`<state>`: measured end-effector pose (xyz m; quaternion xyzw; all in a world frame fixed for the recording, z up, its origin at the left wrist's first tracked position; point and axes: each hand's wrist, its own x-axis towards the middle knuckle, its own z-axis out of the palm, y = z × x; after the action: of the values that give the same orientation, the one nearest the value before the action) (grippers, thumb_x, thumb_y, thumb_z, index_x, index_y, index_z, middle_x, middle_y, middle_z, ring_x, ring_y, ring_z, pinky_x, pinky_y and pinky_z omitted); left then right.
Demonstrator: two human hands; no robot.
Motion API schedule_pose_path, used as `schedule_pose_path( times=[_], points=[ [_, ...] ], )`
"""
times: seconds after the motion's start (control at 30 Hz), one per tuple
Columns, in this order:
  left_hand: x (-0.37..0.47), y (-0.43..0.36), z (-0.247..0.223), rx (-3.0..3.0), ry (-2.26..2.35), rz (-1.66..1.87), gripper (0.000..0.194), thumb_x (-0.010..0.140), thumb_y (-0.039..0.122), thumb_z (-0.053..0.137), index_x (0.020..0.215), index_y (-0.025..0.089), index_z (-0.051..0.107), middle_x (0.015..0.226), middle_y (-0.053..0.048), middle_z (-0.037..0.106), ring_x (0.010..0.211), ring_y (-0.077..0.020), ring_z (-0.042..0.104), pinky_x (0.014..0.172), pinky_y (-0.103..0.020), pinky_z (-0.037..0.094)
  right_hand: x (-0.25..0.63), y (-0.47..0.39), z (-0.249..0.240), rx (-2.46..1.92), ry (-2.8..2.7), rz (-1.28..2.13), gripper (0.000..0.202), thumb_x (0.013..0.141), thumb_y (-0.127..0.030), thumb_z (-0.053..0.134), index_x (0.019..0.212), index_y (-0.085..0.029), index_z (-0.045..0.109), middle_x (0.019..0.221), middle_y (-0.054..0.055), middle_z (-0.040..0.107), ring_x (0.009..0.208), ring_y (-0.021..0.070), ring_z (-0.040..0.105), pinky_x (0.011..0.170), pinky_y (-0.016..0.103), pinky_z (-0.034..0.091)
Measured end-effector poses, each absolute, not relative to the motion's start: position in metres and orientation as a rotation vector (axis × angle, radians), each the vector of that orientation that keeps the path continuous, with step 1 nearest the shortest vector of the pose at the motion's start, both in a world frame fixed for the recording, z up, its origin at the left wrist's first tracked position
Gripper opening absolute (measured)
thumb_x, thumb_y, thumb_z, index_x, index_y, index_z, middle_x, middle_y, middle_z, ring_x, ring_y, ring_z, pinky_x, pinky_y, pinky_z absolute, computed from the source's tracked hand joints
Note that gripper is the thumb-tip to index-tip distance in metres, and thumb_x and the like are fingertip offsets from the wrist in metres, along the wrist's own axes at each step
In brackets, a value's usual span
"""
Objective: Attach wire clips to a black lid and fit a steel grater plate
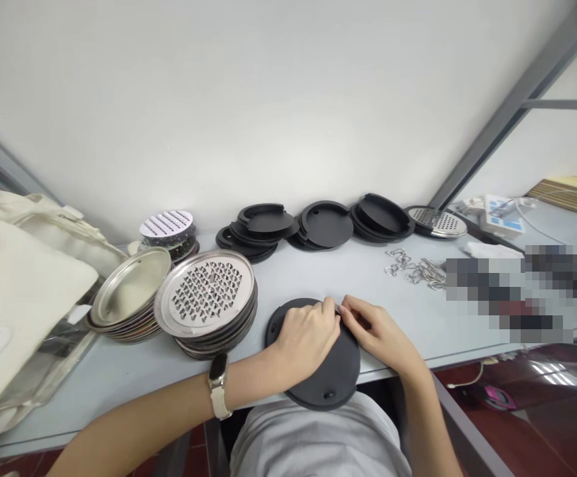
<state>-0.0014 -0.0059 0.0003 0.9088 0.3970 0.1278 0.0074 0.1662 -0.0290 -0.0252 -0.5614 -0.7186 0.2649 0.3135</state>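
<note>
Showing the head view, the figure centres on a flat, round, black disc (pixel 335 368), apparently of plastic, at the front edge of a pale blue-grey table (pixel 288 271), its near part reaching past the edge before a light grey shirt (pixel 318 440). Small round features mark its left and near margins. The left hand (pixel 305 338), below a wristwatch with a pale strap (pixel 219 387), lies across the disc with its fingers curled inward towards the far right rim; its fingertips are concealed, and one cannot tell whether they grip anything. The right hand (pixel 375 331) meets it at that rim, thumb and forefinger bent together; whether they pinch the rim or some small part cannot be told.

Left of the disc stands a stack of round, silver metal grater plates (pixel 209 291) with raised teeth; beside it is a stack of shallow, round, metal-rimmed dishes (pixel 134 285), and behind these a stack topped by a pale lilac slotted disc (pixel 166 224). Three groups of black, rimmed, round trays (pixel 326 224) line the wall, followed by a silver perforated plate with a black surround (pixel 440 222). Nearer lies a loose heap of small, silver metal rings (pixel 427 273). A cream fabric bag (pixel 24 298) occupies the far left.
</note>
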Motion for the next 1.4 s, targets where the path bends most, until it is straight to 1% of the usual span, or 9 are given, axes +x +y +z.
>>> schedule_pose_path(
  times=[0.43, 0.63, 0.83, 1.2, 1.4],
  points=[
    [-0.0020, -0.0066, 0.0007, 2.839, 1.226, 0.410, 0.011, 0.094, 0.024, 0.040, 0.094, 0.016, 0.048, 0.074, -0.003, 0.064, 0.064, -0.0218, 0.064, 0.053, -0.030, 0.048, 0.1656, -0.0289, -0.0247, -1.476, -1.869, 0.727, 0.030, 0.097, -0.034, 0.038, 0.070, -0.021, 0.037, 0.060, -0.006, 0.037, 0.056, 0.0111, 0.036, 0.054, 0.022, 0.030],
    [-0.0020, -0.0060, 0.0003, 2.834, 1.222, 0.411, 0.012, 0.095, 0.024, 0.040, 0.096, 0.016, 0.049, 0.075, -0.004, 0.064, 0.066, -0.0209, 0.065, 0.055, -0.029, 0.047, 0.1662, -0.0285, -0.0251, -1.487, -1.874, 0.738, 0.029, 0.096, -0.032, 0.039, 0.069, -0.020, 0.036, 0.061, -0.006, 0.036, 0.057, 0.0108, 0.035, 0.054, 0.022, 0.030],
    [-0.0024, -0.0060, 0.0010, 2.828, 1.214, 0.412, 0.014, 0.095, 0.023, 0.039, 0.099, 0.015, 0.050, 0.076, -0.004, 0.065, 0.067, -0.0211, 0.065, 0.055, -0.029, 0.047, 0.1661, -0.0271, -0.0244, -1.474, -1.918, 0.702, 0.030, 0.094, -0.028, 0.039, 0.066, -0.020, 0.031, 0.061, -0.006, 0.034, 0.058, 0.0107, 0.035, 0.055, 0.023, 0.029],
    [-0.0033, -0.0067, -0.0020, 2.866, 1.205, 0.434, 0.011, 0.094, 0.022, 0.040, 0.096, 0.016, 0.049, 0.074, -0.003, 0.064, 0.064, -0.0207, 0.064, 0.053, -0.029, 0.046, 0.1664, -0.0268, -0.0259, -1.487, -1.932, 0.682, 0.030, 0.096, -0.030, 0.037, 0.068, -0.020, 0.033, 0.062, -0.005, 0.038, 0.058, 0.0110, 0.037, 0.056, 0.023, 0.031],
    [-0.0031, -0.0066, -0.0009, 2.896, 1.183, 0.429, 0.010, 0.094, 0.021, 0.040, 0.096, 0.016, 0.048, 0.074, -0.003, 0.063, 0.064, -0.0207, 0.064, 0.052, -0.029, 0.046, 0.1663, -0.0273, -0.0251, -1.488, -1.912, 0.680, 0.029, 0.095, -0.030, 0.038, 0.068, -0.020, 0.035, 0.060, -0.006, 0.038, 0.056, 0.0109, 0.037, 0.054, 0.023, 0.031]
  ],
)
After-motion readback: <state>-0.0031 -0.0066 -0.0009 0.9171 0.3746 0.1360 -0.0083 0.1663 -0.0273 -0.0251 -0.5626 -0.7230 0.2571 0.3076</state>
